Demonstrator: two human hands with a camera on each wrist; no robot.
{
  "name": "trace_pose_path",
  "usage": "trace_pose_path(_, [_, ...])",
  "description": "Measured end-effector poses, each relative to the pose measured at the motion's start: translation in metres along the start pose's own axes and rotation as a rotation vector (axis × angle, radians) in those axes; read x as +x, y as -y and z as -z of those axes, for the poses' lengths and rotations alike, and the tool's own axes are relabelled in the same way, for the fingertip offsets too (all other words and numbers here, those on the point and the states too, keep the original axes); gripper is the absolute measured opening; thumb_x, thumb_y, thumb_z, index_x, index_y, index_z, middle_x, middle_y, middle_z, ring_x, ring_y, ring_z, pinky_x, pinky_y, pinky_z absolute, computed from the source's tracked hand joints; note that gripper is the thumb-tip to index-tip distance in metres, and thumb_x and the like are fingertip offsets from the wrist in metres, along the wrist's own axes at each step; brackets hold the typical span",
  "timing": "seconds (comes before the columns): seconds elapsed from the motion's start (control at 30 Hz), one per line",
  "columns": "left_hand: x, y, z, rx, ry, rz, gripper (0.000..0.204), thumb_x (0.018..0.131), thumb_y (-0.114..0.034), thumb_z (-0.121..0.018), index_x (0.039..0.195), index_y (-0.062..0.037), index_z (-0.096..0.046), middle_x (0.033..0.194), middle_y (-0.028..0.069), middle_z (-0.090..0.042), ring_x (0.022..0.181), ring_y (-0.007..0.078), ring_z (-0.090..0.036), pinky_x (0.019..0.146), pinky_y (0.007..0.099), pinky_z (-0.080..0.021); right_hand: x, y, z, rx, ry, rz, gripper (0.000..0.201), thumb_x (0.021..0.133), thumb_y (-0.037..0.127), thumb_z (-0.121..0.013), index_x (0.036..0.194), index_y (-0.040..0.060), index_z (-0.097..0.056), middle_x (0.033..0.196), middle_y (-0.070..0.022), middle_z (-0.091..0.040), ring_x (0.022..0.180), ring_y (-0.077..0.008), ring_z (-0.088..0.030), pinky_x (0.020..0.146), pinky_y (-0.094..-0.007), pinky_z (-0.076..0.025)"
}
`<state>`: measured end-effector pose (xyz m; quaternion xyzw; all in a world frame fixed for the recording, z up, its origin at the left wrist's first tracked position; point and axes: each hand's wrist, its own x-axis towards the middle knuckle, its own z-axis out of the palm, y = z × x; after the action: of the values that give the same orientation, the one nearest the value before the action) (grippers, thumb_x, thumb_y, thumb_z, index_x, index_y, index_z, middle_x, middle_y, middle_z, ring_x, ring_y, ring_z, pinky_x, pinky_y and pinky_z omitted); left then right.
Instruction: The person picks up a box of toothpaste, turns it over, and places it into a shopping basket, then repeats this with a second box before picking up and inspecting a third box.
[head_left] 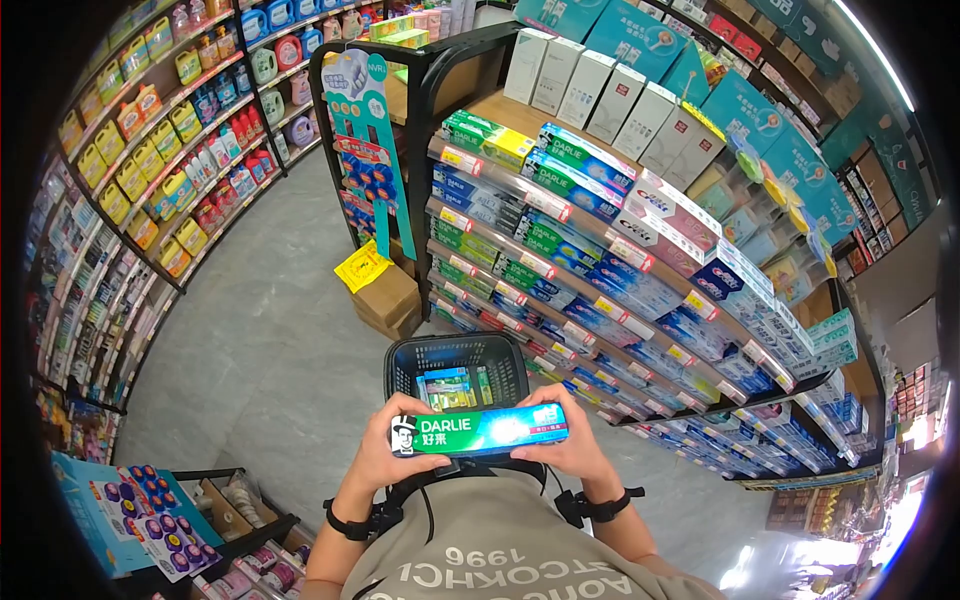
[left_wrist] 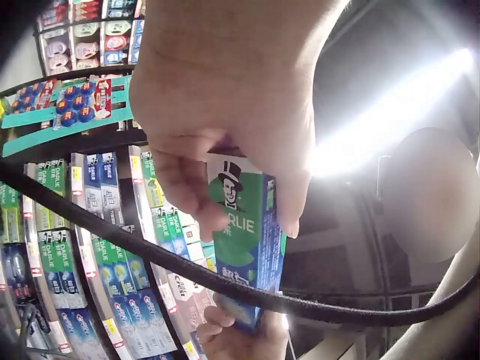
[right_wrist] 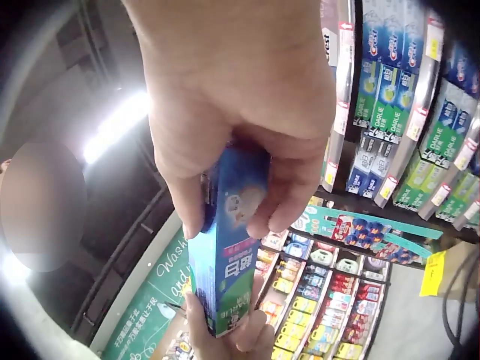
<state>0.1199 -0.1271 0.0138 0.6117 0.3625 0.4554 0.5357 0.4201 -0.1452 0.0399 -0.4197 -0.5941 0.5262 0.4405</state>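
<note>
A green and blue Darlie toothpaste box [head_left: 478, 430] is held level in front of the person's chest, label up. My left hand [head_left: 388, 450] grips its left end and my right hand [head_left: 566, 440] grips its right end. In the left wrist view the fingers [left_wrist: 196, 196] curl round the green end of the box [left_wrist: 244, 232]. In the right wrist view the thumb and fingers [right_wrist: 281, 199] pinch the blue end of the box [right_wrist: 221, 255]. A black shopping basket [head_left: 457, 370] with a few packs inside stands on the floor just beyond the hands.
Toothpaste shelves [head_left: 600, 280] rise on the right, full of boxes. A cardboard carton [head_left: 385, 300] with a yellow tag sits on the floor by a hanging display strip [head_left: 365, 140]. Detergent shelves [head_left: 170, 140] line the left. A display bin [head_left: 170, 520] stands at lower left.
</note>
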Motion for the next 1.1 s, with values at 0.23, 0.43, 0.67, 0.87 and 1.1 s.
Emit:
trace_pose_path(0.23, [0.003,-0.008,-0.001,0.003,0.011,-0.005,0.06,0.065,-0.017,-0.1,0.111,-0.004,-0.063,0.103,0.006,-0.07,0.095,0.0132,-0.067,0.087,0.0289,-0.052,-0.005,-0.002,0.0,-0.055,-0.06,0.033,0.062,0.071,0.014,-0.098,0.119,0.007,-0.059,0.113,-0.0023,-0.06,0.105,-0.0124,-0.059,0.092,-0.029,-0.05])
trace_pose_path(0.43, [0.001,-0.007,-0.003,-0.017,0.009,0.0,0.06,0.065,-0.017,-0.1,0.111,-0.0036,-0.064,0.103,0.006,-0.071,0.095,0.0134,-0.067,0.087,0.0287,-0.052,-0.007,-0.003,0.0,-0.051,-0.065,0.025,0.062,0.07,0.014,-0.098,0.118,0.0069,-0.059,0.113,-0.0025,-0.059,0.105,-0.0126,-0.058,0.093,-0.0293,-0.049])
trace_pose_path(0.67, [0.003,-0.006,-0.005,-0.028,-0.013,-0.049,0.06,0.064,-0.018,-0.1,0.11,-0.003,-0.065,0.102,0.0066,-0.073,0.094,0.0143,-0.069,0.086,0.0289,-0.053,-0.008,-0.003,0.005,-0.133,-0.048,0.08,0.068,0.069,0.009,-0.098,0.121,0.006,-0.054,0.114,-0.0063,-0.062,0.106,-0.0147,-0.063,0.092,-0.0311,-0.053])
trace_pose_path(0.87, [0.004,-0.008,-0.007,-0.034,-0.003,-0.046,0.06,0.064,-0.019,-0.1,0.11,-0.0031,-0.065,0.101,0.0069,-0.073,0.093,0.0146,-0.07,0.084,0.0288,-0.053,-0.012,-0.001,0.005,-0.151,-0.064,0.079,0.068,0.069,0.01,-0.098,0.121,0.0058,-0.054,0.113,-0.0061,-0.062,0.106,-0.0146,-0.063,0.092,-0.0308,-0.053])
trace_pose_path(1.1, [0.005,-0.008,-0.009,-0.037,-0.005,-0.053,0.061,0.063,-0.019,-0.1,0.11,-0.0034,-0.065,0.1,0.0064,-0.072,0.09,0.0134,-0.069,0.082,0.0281,-0.053,-0.015,-0.002,0.004,-0.113,-0.088,0.076,0.068,0.068,0.008,-0.098,0.121,0.0059,-0.054,0.112,-0.0059,-0.061,0.105,-0.0137,-0.062,0.092,-0.0304,-0.053])
